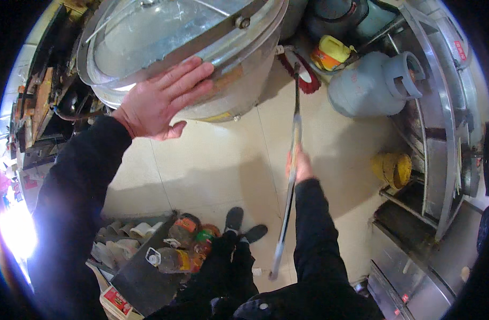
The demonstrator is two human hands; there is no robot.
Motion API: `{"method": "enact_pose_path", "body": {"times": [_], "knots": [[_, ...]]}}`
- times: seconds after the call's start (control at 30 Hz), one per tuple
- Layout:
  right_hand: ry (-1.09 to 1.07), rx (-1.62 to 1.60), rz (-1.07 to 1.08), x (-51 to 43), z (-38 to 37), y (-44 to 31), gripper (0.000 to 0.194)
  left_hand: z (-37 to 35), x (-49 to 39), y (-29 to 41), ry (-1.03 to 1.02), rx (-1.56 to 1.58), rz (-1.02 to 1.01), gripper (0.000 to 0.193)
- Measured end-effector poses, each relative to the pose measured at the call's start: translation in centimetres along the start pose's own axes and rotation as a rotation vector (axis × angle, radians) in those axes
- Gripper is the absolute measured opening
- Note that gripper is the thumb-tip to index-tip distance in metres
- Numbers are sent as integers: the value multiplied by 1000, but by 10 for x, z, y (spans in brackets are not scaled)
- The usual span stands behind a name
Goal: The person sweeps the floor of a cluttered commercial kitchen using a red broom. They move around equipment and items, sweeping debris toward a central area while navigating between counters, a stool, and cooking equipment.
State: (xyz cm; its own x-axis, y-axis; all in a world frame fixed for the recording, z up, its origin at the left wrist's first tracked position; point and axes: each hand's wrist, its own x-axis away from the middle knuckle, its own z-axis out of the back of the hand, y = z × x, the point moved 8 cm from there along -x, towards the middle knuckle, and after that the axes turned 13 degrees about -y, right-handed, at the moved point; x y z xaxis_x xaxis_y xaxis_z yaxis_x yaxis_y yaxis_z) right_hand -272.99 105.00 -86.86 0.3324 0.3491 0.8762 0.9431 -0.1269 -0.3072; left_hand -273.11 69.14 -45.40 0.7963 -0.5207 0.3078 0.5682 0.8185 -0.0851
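My left hand [164,100] is spread flat against the upper side of a large round stainless steel vessel [232,88], just under its rim. The vessel's lid [156,44] has a metal bar across it. In my right hand [302,164] is the long handle [289,200] of a broom, gripped partway along. The broom's white head with dark red bristles [310,84] rests on the floor beyond, between the vessel and a grey gas cylinder. The handle's other end hangs near my legs.
The gas cylinder [364,88] stands at right, beside a yellow jug [332,50]. A metal rack [448,108] and a yellow container [392,170] are further right. Large bottles [170,259] and a dark crate [144,280] are by my feet. Light tiles cover the floor [212,160].
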Motion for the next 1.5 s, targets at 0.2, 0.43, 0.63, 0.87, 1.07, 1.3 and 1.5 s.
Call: {"method": "enact_pose_path", "body": {"times": [0.2,0.43,0.63,0.87,1.07,1.3,1.5], "knots": [[-235,-126,-58,-16,-109,-58,57,1,1,0,-19,-3,13,74],[-372,-493,112,24,-121,-39,59,8,1,-1,-20,20,-20,74],[-217,-22,14,-49,-126,-147,51,9,0,-1,-22,-20,12,79],[91,969,-236,-16,8,-103,69,11,4,-2,-25,43,10,79],[3,1520,-340,96,141,31,52,7,2,-2,-66,32,14,86],[165,771,-702,269,160,241,76,-6,1,-3,-168,17,53,92],[372,366,-527,275,137,213,63,-4,1,-3,-199,152,53,90]]}}
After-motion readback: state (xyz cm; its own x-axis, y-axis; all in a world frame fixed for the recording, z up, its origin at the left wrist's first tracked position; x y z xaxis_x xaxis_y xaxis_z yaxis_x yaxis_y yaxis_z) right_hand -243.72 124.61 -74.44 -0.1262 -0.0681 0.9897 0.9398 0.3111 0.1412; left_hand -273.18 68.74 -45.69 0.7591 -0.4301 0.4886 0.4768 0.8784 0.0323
